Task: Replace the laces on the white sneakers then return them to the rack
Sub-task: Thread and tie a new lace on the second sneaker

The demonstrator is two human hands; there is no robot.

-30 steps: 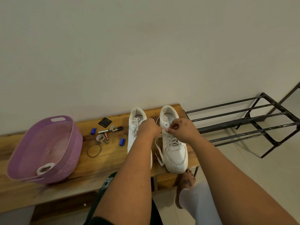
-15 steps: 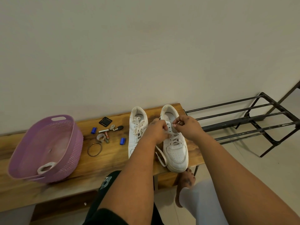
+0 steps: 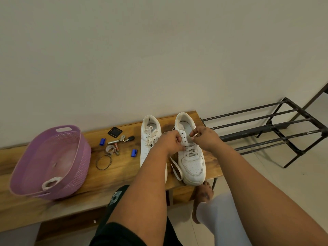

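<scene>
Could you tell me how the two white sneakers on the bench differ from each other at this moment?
The left sneaker is laced to the top with a tied bow and no hand holds it; the right sneaker is laced only in its lower part, its upper eyelets bare. On the right sneaker the left hand and right hand pinch the lace ends, and loose lace trails beside its toe. Both are white, upright, side by side on the bench, heels toward the wall.

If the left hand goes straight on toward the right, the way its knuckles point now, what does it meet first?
Most likely the right hand. The left hand pinches the lace over the right sneaker, and only the sneaker's open tongue lies between the two hands. Depth is unclear, so it may pass slightly in front.
</scene>
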